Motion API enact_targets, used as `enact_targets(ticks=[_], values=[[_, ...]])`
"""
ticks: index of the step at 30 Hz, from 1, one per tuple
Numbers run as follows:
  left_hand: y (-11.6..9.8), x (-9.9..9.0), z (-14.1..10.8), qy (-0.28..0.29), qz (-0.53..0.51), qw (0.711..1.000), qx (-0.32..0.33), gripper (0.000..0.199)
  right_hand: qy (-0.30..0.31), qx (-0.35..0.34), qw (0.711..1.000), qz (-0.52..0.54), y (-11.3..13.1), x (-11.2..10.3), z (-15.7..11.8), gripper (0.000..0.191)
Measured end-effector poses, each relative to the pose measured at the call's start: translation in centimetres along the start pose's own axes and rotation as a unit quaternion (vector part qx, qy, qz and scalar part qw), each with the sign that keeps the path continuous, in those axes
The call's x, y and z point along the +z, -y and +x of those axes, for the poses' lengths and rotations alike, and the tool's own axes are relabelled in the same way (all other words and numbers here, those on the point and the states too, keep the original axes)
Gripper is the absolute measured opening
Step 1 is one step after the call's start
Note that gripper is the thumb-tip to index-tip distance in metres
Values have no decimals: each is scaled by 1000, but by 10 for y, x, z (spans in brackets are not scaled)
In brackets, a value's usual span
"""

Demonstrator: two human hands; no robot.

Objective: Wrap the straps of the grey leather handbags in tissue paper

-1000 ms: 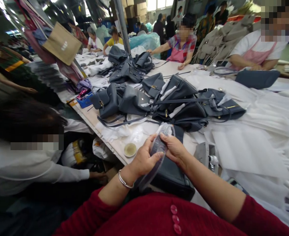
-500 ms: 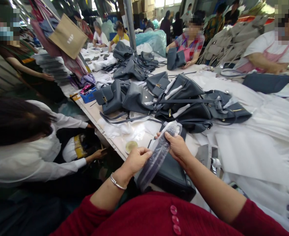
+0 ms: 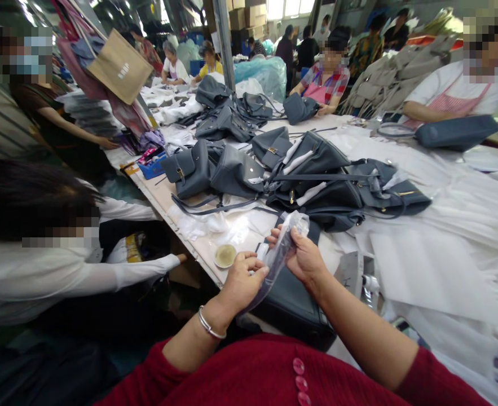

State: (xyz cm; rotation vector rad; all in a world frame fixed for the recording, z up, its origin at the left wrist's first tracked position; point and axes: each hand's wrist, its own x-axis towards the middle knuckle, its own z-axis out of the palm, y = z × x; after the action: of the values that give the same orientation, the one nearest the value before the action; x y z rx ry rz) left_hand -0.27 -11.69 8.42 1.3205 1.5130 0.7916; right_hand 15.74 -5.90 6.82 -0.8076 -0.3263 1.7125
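Both hands hold a long strip of clear plastic wrap (image 3: 279,255) with something dark inside, which looks like a bag strap. My right hand (image 3: 307,256) grips its upper end, thumb on top. My left hand (image 3: 245,281), with a silver bangle at the wrist, pinches the strip lower down. Beneath it a dark blue-grey handbag (image 3: 293,301) lies at the table's near edge, partly covered by the strip and hands. A round yellowish disc (image 3: 225,256), perhaps a tape roll, lies left of my hands.
A heap of dark handbags (image 3: 238,172) spreads across the table ahead. White packing sheets (image 3: 426,265) cover the right side, beside a grey metal tape dispenser (image 3: 350,273). A co-worker in white (image 3: 41,276) bends low at the left edge. Others work across the table.
My left hand has shifted slightly up and right along the strip, which now looks more bunched. The co-worker at left has turned and reaches under the table edge.
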Motion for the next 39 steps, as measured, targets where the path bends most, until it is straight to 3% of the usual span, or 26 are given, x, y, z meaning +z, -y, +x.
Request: enact_targets(ticks=[5, 7, 11, 16, 21, 23, 26, 28, 29, 32, 35, 39], values=[[6, -2, 4, 82, -71, 992, -59, 23, -3, 16, 1000, 5, 2, -4, 2, 23], [7, -1, 6, 60, -78, 994, -54, 30, -6, 16, 1000, 1, 2, -4, 2, 22], [3, 1, 8, 35, -11, 999, -13, 17, -10, 11, 999, -45, -2, -1, 2, 22], [0, 8, 20, 37, -64, 996, -41, 18, 0, 1, 996, -85, -16, -1, -5, 30], [4, 20, 36, 9, -52, 999, 11, 19, -1, -43, 991, -129, -25, -3, -12, 35], [2, 25, 41, 5, -46, 998, 33, 17, -21, -98, 975, -199, -24, -4, -11, 31], [-5, 28, 48, -10, -51, 997, 59, 10, -85, -187, 915, -347, -21, -5, -6, 23], [-8, 26, 53, -19, -59, 997, 51, 11, -118, -208, 880, -410, -21, -7, -3, 18], [-8, 23, 55, -13, -61, 997, 46, 16, -127, -202, 877, -417, -21, -8, -1, 16], [-6, 9, 59, 50, -82, 994, 59, 29, -122, -157, 917, -345, -24, -10, 4, 17], [3, -9, 56, 175, -111, 977, 56, 34, -98, -130, 960, -229, -21, -11, 11, 22], [19, -21, 46, 309, -82, 947, 14, 41, -102, -119, 977, -146, -5, -10, 25, 24]])
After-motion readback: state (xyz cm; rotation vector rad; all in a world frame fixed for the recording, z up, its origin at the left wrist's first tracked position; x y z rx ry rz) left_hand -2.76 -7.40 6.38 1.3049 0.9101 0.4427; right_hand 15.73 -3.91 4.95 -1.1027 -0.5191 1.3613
